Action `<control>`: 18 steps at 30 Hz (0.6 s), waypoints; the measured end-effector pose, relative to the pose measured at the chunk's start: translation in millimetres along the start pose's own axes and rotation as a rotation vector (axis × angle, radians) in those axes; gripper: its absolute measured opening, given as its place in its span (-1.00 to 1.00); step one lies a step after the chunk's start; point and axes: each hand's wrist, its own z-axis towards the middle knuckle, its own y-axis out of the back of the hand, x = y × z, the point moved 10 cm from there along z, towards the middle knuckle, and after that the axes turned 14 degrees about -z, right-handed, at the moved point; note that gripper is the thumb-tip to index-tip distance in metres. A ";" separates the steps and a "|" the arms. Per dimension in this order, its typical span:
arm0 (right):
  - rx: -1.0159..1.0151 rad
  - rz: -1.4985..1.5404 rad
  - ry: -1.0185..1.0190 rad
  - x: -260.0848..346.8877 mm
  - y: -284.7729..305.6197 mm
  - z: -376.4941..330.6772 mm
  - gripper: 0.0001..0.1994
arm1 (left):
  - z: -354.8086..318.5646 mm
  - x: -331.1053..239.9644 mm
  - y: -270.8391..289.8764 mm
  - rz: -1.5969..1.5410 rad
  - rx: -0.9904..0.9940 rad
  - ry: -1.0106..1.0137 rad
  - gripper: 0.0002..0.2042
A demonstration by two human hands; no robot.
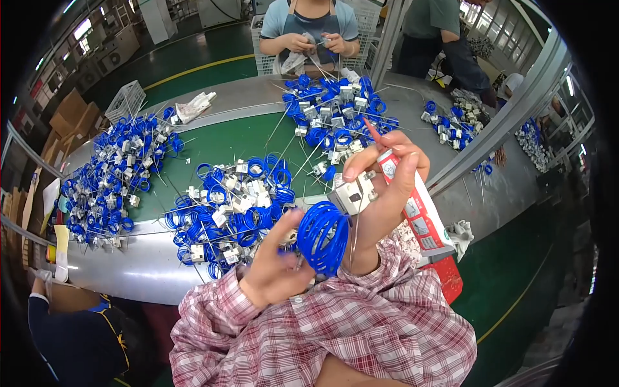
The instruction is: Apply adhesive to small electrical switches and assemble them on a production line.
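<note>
My right hand [387, 184] holds a small grey metal part [353, 193] up in front of me, thumb and fingers pinched on it. A coil of blue tubing [322, 237] hangs from that part. My left hand [274, 264] grips the lower left side of the blue coil, with thin metal wires beside it. Both sleeves are red and white plaid. Just behind my hands lies a pile of the same blue coils with grey parts [232, 206] on the green belt [219, 142].
More piles of blue coils lie at the left [113, 174], the far middle [335, 109] and the right [454, 126]. A person in an apron [311, 32] works opposite; another stands at the right [445, 39]. A red and white box [425, 219] sits by my right arm. Someone's dark sleeve [71, 335] is lower left.
</note>
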 end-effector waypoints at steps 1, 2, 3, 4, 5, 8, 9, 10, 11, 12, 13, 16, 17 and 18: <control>0.051 0.060 0.005 0.1 -8.8 -1.2 -0.79 | -3.2 -0.2 15.4 -0.142 -0.246 -0.081 -0.44; 0.112 0.118 0.002 0.9 -19.8 -6.8 -0.79 | -10.1 -2.6 38.0 -0.280 -0.505 -0.157 -0.31; 0.139 0.097 -0.010 0.2 -22.9 -9.3 -0.78 | 12.7 -2.4 33.1 -0.109 -0.293 0.060 -0.13; 0.230 0.122 0.036 -6.6 -31.5 -8.6 -0.77 | 20.9 14.5 31.4 -0.348 -0.221 0.199 -0.22; 0.238 0.117 0.012 -10.8 -35.0 -12.3 -0.77 | 18.3 24.6 30.6 -0.417 -0.224 0.256 -0.29; 0.312 -0.042 0.308 21.8 -57.3 -23.9 -0.66 | 9.2 20.1 38.8 -0.392 -0.387 0.192 -0.51; 0.271 0.095 0.269 23.6 -59.6 -21.8 -0.59 | 8.0 20.6 40.8 -0.508 -0.406 0.216 -0.53; 0.317 0.168 0.322 29.0 -58.0 -20.6 -0.58 | 6.2 23.0 41.9 -0.624 -0.426 0.238 -0.54; 0.317 0.350 0.224 26.5 -57.3 -21.2 -0.57 | -1.0 25.8 52.0 -0.680 -0.551 0.143 -0.55; 0.302 0.509 0.137 28.2 -51.0 -18.2 -0.55 | 2.0 21.5 57.1 -0.647 -0.531 0.104 -0.56; 0.321 0.432 0.135 32.8 -45.1 -16.2 -0.54 | 3.2 23.4 57.2 -0.677 -0.522 0.114 -0.55; 0.263 0.362 0.084 40.9 -38.5 -18.1 -0.56 | 4.2 19.8 60.2 -0.579 -0.522 0.150 -0.54; 0.316 0.314 0.070 38.6 -43.7 -23.3 -0.59 | 1.2 20.3 61.8 -0.461 -0.515 0.176 -0.53; 0.369 0.267 0.056 35.0 -49.5 -28.0 -0.63 | -1.9 23.1 61.2 -0.462 -0.530 0.186 -0.53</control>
